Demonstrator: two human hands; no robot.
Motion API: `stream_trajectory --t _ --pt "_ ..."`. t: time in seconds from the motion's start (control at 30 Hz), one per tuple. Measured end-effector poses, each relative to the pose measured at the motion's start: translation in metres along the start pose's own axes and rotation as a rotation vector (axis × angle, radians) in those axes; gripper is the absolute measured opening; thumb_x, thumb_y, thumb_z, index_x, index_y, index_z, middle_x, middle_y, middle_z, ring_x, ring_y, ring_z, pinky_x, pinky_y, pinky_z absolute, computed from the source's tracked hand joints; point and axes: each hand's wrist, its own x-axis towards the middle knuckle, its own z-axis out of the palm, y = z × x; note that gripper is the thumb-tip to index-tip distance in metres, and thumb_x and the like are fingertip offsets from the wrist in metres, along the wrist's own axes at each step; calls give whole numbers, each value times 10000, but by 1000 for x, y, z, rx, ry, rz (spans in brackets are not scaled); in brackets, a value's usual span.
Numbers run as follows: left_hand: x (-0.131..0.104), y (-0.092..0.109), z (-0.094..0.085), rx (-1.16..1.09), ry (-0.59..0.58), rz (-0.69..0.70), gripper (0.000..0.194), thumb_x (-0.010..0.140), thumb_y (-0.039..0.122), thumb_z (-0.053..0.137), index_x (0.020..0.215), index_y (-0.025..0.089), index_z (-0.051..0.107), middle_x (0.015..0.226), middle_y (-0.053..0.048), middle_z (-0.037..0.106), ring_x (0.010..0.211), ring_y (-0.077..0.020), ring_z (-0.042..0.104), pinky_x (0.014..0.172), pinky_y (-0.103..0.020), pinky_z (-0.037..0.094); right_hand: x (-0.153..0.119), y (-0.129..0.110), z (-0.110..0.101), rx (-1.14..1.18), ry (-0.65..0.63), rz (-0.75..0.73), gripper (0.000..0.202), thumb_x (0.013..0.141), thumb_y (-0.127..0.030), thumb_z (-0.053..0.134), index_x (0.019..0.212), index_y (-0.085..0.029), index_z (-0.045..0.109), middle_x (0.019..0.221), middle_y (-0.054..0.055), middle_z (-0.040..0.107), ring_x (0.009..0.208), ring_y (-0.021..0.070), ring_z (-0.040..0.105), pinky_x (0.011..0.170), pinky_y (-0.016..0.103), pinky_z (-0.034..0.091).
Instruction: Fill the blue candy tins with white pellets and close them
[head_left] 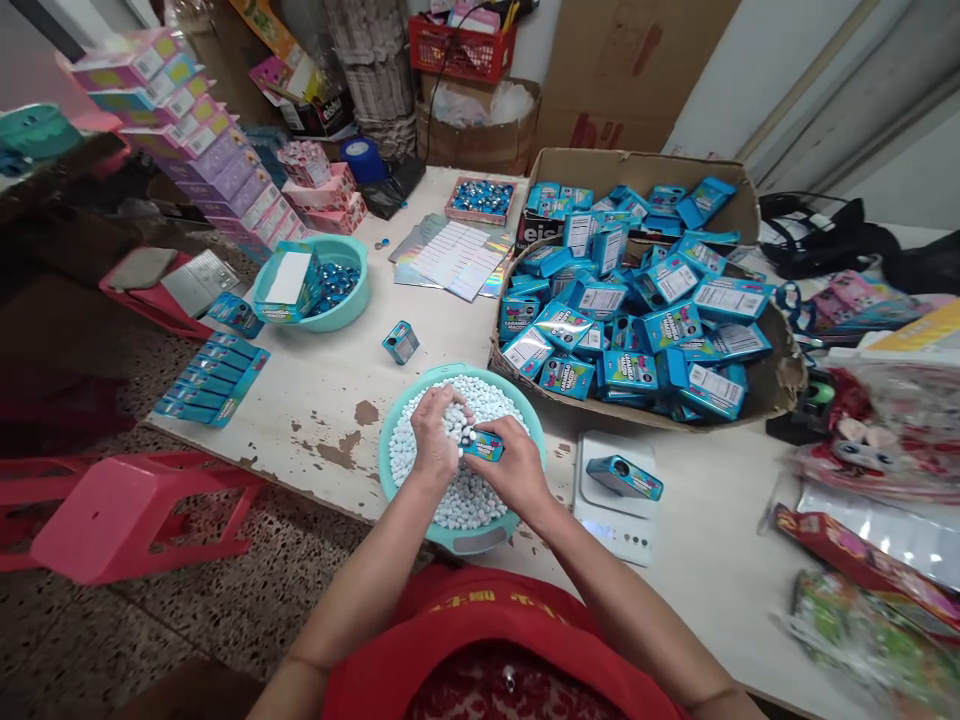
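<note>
A turquoise basin [388, 440] full of small white candies stands at the table's front edge. Over it, my right hand [517, 470] grips a small blue box [486, 446] lying on its side, its opening toward the left. My left hand [436, 432] is curled around several white candies at that opening. To the right, a white scale [616, 540] carries another blue box [624, 477]. One more small blue box [401, 343] stands on the table behind the basin.
Cardboard boxes [787, 385] heaped with blue boxes stand at the back right. A second turquoise basin [352, 310], flat blue boxes [214, 380] and stacked pink and purple boxes [225, 175] are at left. Plastic-wrapped packages [862, 620] lie at right.
</note>
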Motion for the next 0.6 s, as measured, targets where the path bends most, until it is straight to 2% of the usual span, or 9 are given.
stream_trajectory --t 0.1,0.23,0.37,0.43,0.6 --pt "3 1 5 6 -13 34 228 728 331 604 606 169 500 597 28 517 485 -93 511 483 -227 419 3 2 -1 -7 -14 27 293 650 -183 706 934 -213 639 892 41 605 893 231 577 779 352 461" --pt "7 1 9 26 -29 8 266 748 349 596 582 169 492 544 31 498 446 -93 491 456 -226 403 4 5 -2 27 -53 3 294 638 -189 727 917 -221 637 880 26 601 861 210 581 761 331 463" --pt "7 -1 11 70 -80 24 296 749 356 605 557 157 500 548 18 504 481 -100 518 470 -223 414 8 7 -3 78 17 32 295 642 -211 745 915 -218 635 877 21 601 857 201 579 765 330 461" --pt "7 -1 12 91 -64 49 272 738 352 625 588 153 517 595 14 529 508 -98 532 494 -221 430 9 6 -4 70 56 16 304 640 -193 746 920 -214 632 890 27 597 880 208 571 779 339 457" --pt "7 -3 16 141 -35 101 226 737 335 648 670 161 519 561 42 504 507 -86 517 539 -214 440 10 2 -5 79 36 11 340 628 -149 752 938 -222 633 918 28 611 891 207 570 794 338 454"
